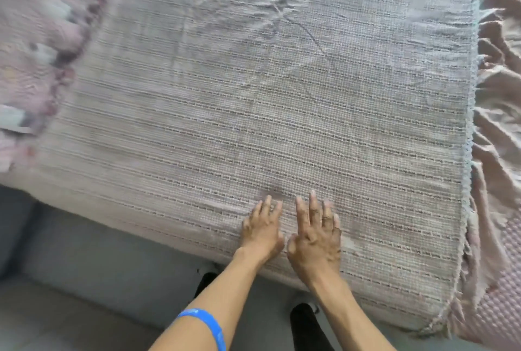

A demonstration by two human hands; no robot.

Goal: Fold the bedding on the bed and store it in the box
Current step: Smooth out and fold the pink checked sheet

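- A woven blanket (253,96) in pale pink with thin dark stripes lies spread flat across the bed; it fills most of the view; its near edge runs along the side of the bed closest to the person.
- The left hand (263,230) lies palm down on the blanket close to that near edge; its fingers are straight and slightly spread, released, grasping nothing.
- The right hand (317,236) lies palm down just beside the left, the two thumbs almost meeting; its fingers are likewise stretched out flat on the cloth, grasping nothing; a ring shows on one finger.
- A blue wristband (205,322) circles the left forearm low in the view.
- The far part of the blanket is rippled with small creases; the part around the hands is smooth.
- A fringe (468,153) runs down the blanket's right edge; beyond it a crumpled pink sheet (499,82) lies bunched on the bed, and a quilted pink cover (499,294) shows at the lower right.
- At the left a pink patterned quilt (33,54) lies beside the blanket; it is blurred, so its pattern cannot be told.
- Below the bed's edge is a grey floor (84,280); the person's dark feet (307,319) stand on it near the bed.
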